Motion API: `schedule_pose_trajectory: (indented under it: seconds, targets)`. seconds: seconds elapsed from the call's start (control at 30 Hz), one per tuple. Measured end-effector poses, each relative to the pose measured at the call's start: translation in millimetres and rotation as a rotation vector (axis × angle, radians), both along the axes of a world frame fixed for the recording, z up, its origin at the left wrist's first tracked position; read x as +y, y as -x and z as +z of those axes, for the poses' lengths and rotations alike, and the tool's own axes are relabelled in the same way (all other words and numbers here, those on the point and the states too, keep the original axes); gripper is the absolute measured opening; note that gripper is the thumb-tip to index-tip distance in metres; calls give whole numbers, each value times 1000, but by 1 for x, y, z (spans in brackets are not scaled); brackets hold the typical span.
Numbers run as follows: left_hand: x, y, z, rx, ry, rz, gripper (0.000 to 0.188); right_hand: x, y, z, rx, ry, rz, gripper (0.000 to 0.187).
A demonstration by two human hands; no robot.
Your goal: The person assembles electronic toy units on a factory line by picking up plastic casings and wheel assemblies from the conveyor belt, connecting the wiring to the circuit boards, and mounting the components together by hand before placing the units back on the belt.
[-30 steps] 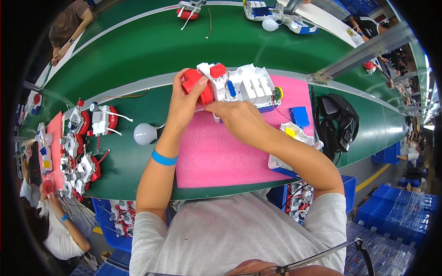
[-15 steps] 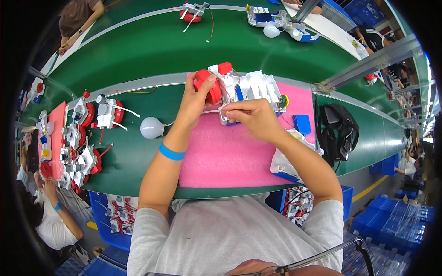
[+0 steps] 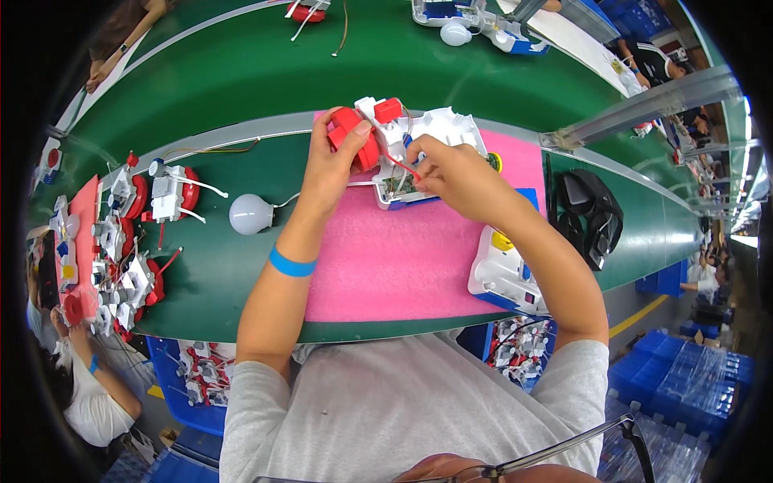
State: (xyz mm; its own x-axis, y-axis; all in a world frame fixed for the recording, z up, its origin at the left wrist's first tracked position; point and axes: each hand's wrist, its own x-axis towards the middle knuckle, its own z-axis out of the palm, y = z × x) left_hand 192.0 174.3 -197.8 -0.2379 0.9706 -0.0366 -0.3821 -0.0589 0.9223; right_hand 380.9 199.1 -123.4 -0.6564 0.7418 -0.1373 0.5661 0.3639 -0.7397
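Where the left hand (image 3: 328, 171) grips, the rounded part (image 3: 345, 123) is bright red.

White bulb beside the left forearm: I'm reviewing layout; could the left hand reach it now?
Probably yes: nothing covers the white bulb, though the left hand holds a red part and might need to release it.

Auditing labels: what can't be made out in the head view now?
Head view, all four:
Red wire: where it ends, covered by the right grip.
Red disc: part of its rim, behind the left grip.
Blue block: part of it, behind the right forearm.
Red-and-white unit: upper part, cut off by the top edge.
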Motion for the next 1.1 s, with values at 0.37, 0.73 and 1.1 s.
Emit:
schedule_pose_trajectory:
  seconds: [0.37, 0.73, 1.1]
  targets:
    - [-6, 2, -4, 232, -112, 15, 58, 12, 10, -30, -232, -580, 289, 9]
    - [-4, 4, -5, 137, -108, -31, 58, 15, 2, -54, -84, -547, 263, 8]
    - [-4, 6, -8, 257, -159, -63, 59, 13, -1, -56, -112, -530, 258, 9]
